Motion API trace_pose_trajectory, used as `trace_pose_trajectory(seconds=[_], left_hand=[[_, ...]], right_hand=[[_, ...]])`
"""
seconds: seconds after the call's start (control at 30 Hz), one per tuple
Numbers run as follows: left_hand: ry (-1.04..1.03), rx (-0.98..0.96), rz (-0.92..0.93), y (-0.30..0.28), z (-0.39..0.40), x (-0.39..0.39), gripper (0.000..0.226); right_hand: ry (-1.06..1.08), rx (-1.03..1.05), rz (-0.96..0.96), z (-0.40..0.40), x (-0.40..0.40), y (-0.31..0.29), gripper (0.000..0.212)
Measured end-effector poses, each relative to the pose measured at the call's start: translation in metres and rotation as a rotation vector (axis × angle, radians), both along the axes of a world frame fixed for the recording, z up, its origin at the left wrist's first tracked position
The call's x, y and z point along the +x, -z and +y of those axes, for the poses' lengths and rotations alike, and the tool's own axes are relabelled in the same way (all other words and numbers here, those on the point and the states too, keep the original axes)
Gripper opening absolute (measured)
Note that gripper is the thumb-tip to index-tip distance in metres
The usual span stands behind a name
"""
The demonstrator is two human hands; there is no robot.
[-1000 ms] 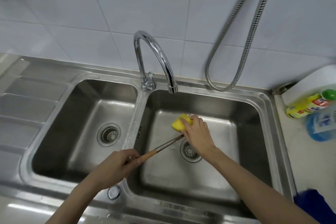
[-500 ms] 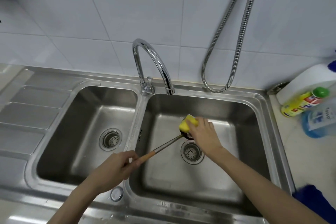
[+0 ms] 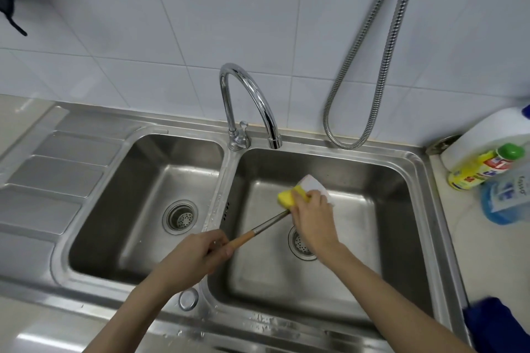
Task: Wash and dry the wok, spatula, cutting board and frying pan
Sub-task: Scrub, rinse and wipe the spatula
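My left hand [image 3: 198, 255] grips the wooden end of the spatula's handle over the divider of the double sink. The spatula [image 3: 265, 226] runs up and to the right on a metal shaft over the right basin [image 3: 395, 238]. Its pale blade [image 3: 314, 186] sticks out beyond my right hand [image 3: 311, 216]. That hand holds a yellow sponge [image 3: 288, 198] against the blade. Most of the blade is hidden by the sponge and fingers.
A chrome tap [image 3: 249, 106] arches over the right basin, with no water visibly running. The left basin [image 3: 137, 203] and a ribbed draining board [image 3: 57, 169] lie to the left. A yellow detergent bottle [image 3: 484, 166], a blue bottle [image 3: 507, 200] and a white container [image 3: 493, 132] stand on the right counter. A blue cloth [image 3: 493, 324] lies bottom right.
My right hand has slid the sponge along the spatula, and the pale blade now shows beyond it. The camera has tilted up. My left hand keeps its grip.
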State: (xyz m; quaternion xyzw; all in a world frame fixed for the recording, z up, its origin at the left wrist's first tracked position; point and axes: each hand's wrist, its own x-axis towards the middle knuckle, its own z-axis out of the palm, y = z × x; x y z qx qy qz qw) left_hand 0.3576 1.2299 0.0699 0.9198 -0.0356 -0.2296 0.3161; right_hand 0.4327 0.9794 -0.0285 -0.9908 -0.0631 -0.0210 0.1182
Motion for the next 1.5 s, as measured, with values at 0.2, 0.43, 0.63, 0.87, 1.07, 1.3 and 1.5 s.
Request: trace_pose_trajectory(seconds=[0.2,0.43,0.63,0.87,1.07,1.3,1.5], left_hand=[[0.083,0.259,-0.065,0.006,0.01,-0.006,0.016],[0.055,0.416,-0.215,0.015,0.001,-0.013,0.02],[0.151,0.573,-0.443,0.027,0.015,-0.025,0.04],[0.116,0.605,-0.455,0.02,0.02,-0.032,0.042],[0.156,0.596,-0.477,0.018,0.025,-0.029,0.036],[0.183,0.608,-0.474,0.016,0.026,-0.027,0.039],[0.239,0.612,-0.458,0.014,0.022,-0.022,0.036]], right_hand=[[-0.352,0.093,0.099,0.032,-0.033,-0.016,0.04],[-0.33,0.039,0.137,0.051,-0.032,-0.027,0.047],[-0.322,-0.071,0.076,0.049,-0.026,-0.011,0.023],[0.183,0.109,0.241,-0.005,0.007,0.006,0.034],[0.323,0.353,0.517,-0.017,0.015,0.018,0.038],[0.279,0.23,0.48,-0.016,-0.001,0.024,0.039],[0.022,0.289,0.314,-0.006,-0.016,0.014,0.036]])
